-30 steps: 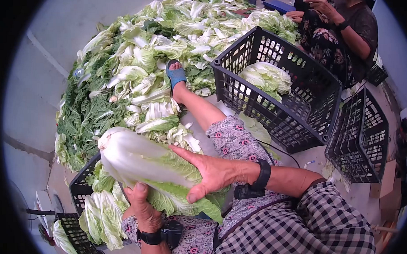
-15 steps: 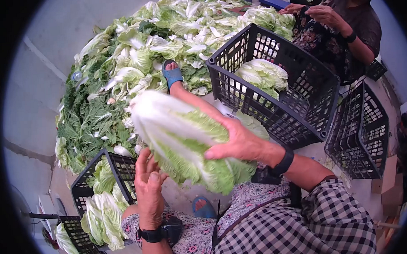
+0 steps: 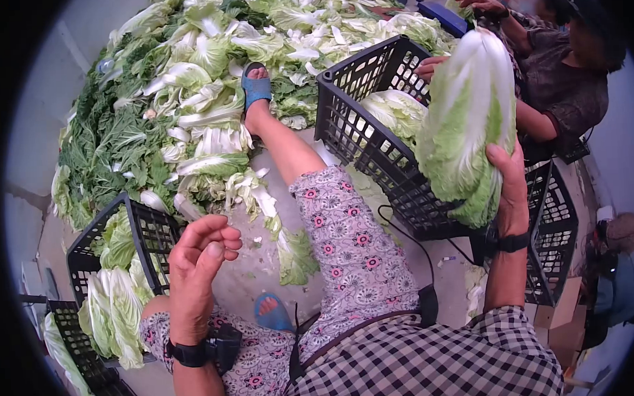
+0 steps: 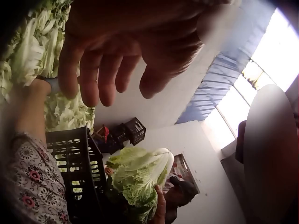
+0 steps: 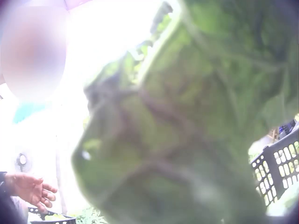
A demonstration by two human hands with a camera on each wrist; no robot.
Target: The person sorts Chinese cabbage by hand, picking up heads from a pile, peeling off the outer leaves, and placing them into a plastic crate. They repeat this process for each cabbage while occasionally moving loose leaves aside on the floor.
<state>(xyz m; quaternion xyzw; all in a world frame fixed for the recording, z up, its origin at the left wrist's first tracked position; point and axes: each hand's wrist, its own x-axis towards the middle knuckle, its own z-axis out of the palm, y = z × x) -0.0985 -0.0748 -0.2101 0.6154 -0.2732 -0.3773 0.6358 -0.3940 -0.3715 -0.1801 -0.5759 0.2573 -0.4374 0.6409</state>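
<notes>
My right hand (image 3: pixel 510 181) grips a large napa cabbage (image 3: pixel 471 112) near its leafy end, thumb across the leaves. The white base points up, and the cabbage overlaps the right side of a black plastic crate (image 3: pixel 415 212). Inside that crate another napa cabbage (image 3: pixel 391 115) lies on its side. Leaves of the held cabbage (image 5: pixel 187 130) fill much of the right wrist view, blurred. Over my left thigh, my left hand (image 3: pixel 199 268) is raised with nothing in it, its fingers loosely bent; the left wrist view shows that hand (image 4: pixel 121 56) from the palm side.
A big heap of loose cabbage leaves (image 3: pixel 188 98) covers the floor ahead. At left stands a crate (image 3: pixel 131 204) holding cabbages, with a second black crate (image 3: pixel 66 322) beside it. Another person (image 3: pixel 561 85) sits beyond the big crate. A cardboard box (image 3: pixel 562 322) lies at right.
The cabbage has moved from my lap up and right to the big crate, in my right hand alone. My left hand has let go of it. The head view has shifted right.
</notes>
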